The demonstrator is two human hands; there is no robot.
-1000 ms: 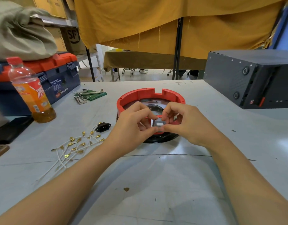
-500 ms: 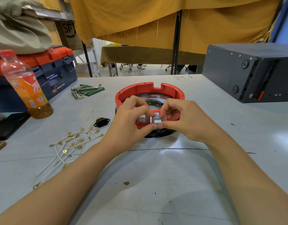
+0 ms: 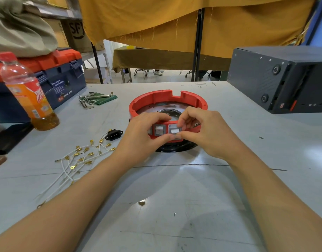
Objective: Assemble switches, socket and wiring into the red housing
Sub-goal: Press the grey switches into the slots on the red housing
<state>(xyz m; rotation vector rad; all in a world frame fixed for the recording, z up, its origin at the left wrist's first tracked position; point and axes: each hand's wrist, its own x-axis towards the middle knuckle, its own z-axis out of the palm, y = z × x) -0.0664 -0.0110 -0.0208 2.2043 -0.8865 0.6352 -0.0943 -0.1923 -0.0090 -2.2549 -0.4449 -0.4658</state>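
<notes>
Round red plastic housing on grey table, left hand gripping its near wall, right hand pinching a grey rocker switch (another seated beside).

The cardboard box on the shelf bears "SF". The blue toolbox label reads "WING BOX"; its smaller print stays illegible

Red housing matt plastic; table smooth, glossy; wire terminals brass-coloured metal.

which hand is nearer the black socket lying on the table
Left. The left hand sits just right of the black socket; the right hand lies farther right, beyond the left.
</notes>
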